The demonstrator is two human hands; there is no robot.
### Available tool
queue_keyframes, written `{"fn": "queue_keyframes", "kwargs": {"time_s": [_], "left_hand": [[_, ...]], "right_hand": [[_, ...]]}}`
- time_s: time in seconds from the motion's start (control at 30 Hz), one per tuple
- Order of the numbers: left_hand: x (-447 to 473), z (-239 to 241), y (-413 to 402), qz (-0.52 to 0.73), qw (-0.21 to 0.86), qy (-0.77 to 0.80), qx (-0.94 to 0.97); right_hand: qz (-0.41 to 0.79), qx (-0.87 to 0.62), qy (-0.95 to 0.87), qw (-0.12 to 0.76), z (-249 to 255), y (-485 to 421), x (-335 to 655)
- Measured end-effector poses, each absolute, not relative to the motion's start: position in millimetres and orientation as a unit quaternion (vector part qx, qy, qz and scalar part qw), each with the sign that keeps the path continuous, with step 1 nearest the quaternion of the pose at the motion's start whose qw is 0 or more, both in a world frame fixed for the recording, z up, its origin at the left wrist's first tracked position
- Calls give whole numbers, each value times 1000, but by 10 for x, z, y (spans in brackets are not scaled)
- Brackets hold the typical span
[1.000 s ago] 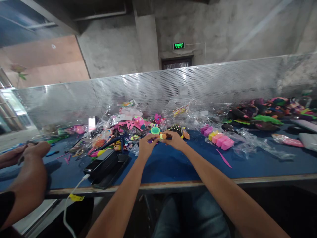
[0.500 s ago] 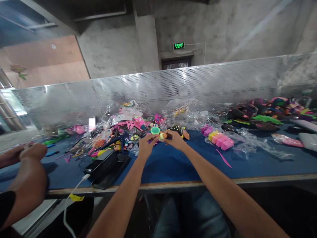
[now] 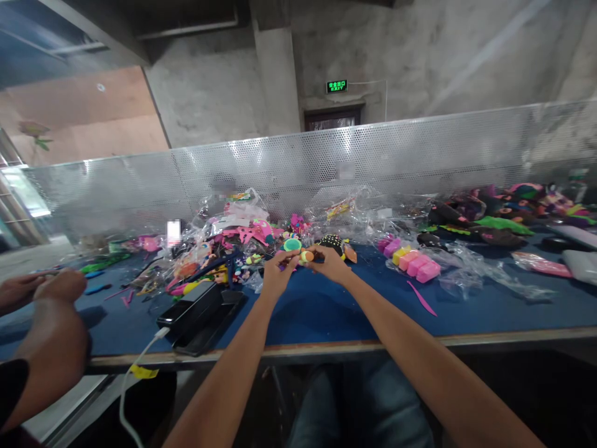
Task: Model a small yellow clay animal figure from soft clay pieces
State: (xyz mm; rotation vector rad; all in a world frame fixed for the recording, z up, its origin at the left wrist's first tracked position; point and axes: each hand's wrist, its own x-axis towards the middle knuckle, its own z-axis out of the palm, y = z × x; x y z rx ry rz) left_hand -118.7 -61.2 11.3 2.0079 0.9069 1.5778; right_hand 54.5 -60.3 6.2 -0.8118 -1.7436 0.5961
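Pinching a small piece between both hands, head view. The left hand [image 3: 275, 275] and the right hand [image 3: 332, 264] meet above the blue surface [image 3: 317, 311], arms stretched forward. The fingers of each hand are drawn narrow and closed on a small orange-and-yellow piece [image 3: 305, 256], which sits between the two sets of fingertips, lifted just off the surface. The exact contact of each fingertip is too small to tell.

Just beyond the fingers lie a green round piece [image 3: 292, 245] and a black dotted item [image 3: 331, 241], at the edge of a heap of bright parts in clear wrappers [image 3: 233, 230]. To the right of the fingers, near but apart, stands a row of pink and yellow blocks [image 3: 413, 261], with a pink strip [image 3: 422, 298] nearer the person. To the left and nearer the person rests a black box [image 3: 196, 311] with a white cable [image 3: 135, 373] running over the edge. Far to the left are another person's hands [image 3: 51, 287]. A perforated metal screen [image 3: 373, 162] closes the far side.

Judgement on handling: so small a piece seems best worked with light, even fingertip pressure, low over the surface, clear of the wrappers, so that a slip costs little.
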Motion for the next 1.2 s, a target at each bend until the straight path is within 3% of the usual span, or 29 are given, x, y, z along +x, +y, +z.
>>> {"fn": "queue_keyframes", "kwargs": {"time_s": [0.63,0.97,1.2], "left_hand": [[-1187,82,-629,517,191,344,760],[-1181,48,-529,580,268,315,701],[-1188,73,-540,555,242,328,725]], "right_hand": [[227,-343,-741,531,67,-618,531],[151,-376,-728,553,75,-611,549],[104,-333,-791,502,59,-633,539]]}}
